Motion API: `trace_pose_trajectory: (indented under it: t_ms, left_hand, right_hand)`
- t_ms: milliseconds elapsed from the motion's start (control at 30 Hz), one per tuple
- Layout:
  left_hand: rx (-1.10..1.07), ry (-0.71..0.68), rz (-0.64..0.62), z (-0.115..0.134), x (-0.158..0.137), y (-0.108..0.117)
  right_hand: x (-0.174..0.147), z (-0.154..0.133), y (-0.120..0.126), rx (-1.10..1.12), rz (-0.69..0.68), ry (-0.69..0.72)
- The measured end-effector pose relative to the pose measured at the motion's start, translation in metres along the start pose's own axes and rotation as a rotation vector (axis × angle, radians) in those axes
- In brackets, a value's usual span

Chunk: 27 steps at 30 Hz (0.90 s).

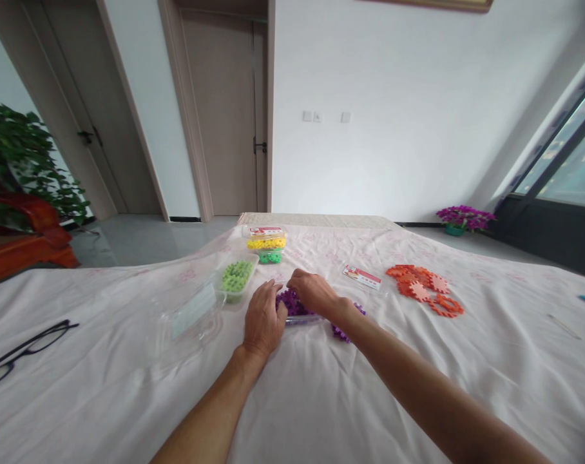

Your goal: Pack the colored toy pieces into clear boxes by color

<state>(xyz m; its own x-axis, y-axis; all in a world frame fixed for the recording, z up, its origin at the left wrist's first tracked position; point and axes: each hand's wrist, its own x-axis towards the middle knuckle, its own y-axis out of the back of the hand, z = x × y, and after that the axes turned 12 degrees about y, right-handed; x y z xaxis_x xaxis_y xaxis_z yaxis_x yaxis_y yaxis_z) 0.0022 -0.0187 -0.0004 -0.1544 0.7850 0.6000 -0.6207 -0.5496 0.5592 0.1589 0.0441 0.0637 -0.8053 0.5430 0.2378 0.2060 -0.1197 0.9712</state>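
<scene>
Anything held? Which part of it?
Left grip holds the clear plastic tub of purple toothed pieces by its left end. Right grip, at the tub's far side: can't tell whether it pinches a piece.

The clear plastic box [305, 319] sits flat and uncovered, a little toward 6 o'clock from the middle of the view. Inside it, dark purple toothed pieces [290, 303] are heaped, partly hidden. Loose purple material [339, 334] lies just outside, at 4 o'clock from the box.
</scene>
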Motion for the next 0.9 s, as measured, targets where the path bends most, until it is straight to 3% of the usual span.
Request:
trace_pose_trajectory:
  t_ms: [200, 300, 433, 567, 700, 900]
  left_hand:
    - [0.020, -0.006, 0.011, 0.000, 0.000, -0.001]
    - [0.025, -0.009, 0.009, 0.000, 0.000, -0.001]
    - [0.029, 0.000, 0.000, 0.001, -0.001, 0.000]
    - [0.024, -0.002, -0.001, 0.001, -0.001, 0.000]
    - [0.005, -0.011, 0.010, 0.000, -0.001, -0.001]
    - [-0.015, -0.011, -0.004, -0.002, -0.002, -0.003]
  right_hand:
    - [0.001, -0.002, 0.000, 0.059, -0.026, -0.015]
    - [0.000, 0.002, 0.000, 0.143, 0.034, 0.003]
    - [-0.013, 0.019, -0.001, 0.268, 0.341, -0.086]
    - [-0.047, 0.050, -0.005, 0.300, 0.629, -0.385]
    - [-0.092, 0.075, -0.011, 0.330, 0.608, -0.534]
    - [-0.137, 0.079, -0.020, 0.463, 0.421, -0.506]
